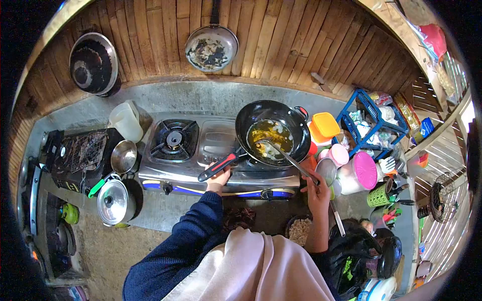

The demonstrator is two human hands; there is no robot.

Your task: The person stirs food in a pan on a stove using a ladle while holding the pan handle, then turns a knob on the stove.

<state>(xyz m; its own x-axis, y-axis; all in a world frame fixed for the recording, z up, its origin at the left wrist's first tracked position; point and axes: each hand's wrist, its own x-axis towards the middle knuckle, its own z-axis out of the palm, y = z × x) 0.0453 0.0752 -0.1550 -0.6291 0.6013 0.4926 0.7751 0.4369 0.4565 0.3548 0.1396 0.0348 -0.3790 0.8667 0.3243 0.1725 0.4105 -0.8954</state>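
Note:
A black wok (246, 118) sits on the right burner of a two-burner gas stove (216, 135). Yellowish oil (281, 145) with pale and golden bits covers its bottom. The fingers of my left hand (218, 179) are closed around the wok's black-and-red handle (217, 167). In my right hand (318, 195) is a long-handled metal spatula (293, 161), held along its shaft. Its head dips into the oil, so its exact shape is partly hidden. The far end of the shaft sticks out below my right hand.
To the left stand a lidded pot (113, 203), a metal bowl (124, 156) and a pale jug (127, 122). A blue rack (374, 123), an orange-lidded container (325, 125) and a pink-lidded tub (365, 170) crowd the right. Two pans hang on the bamboo wall (281, 40).

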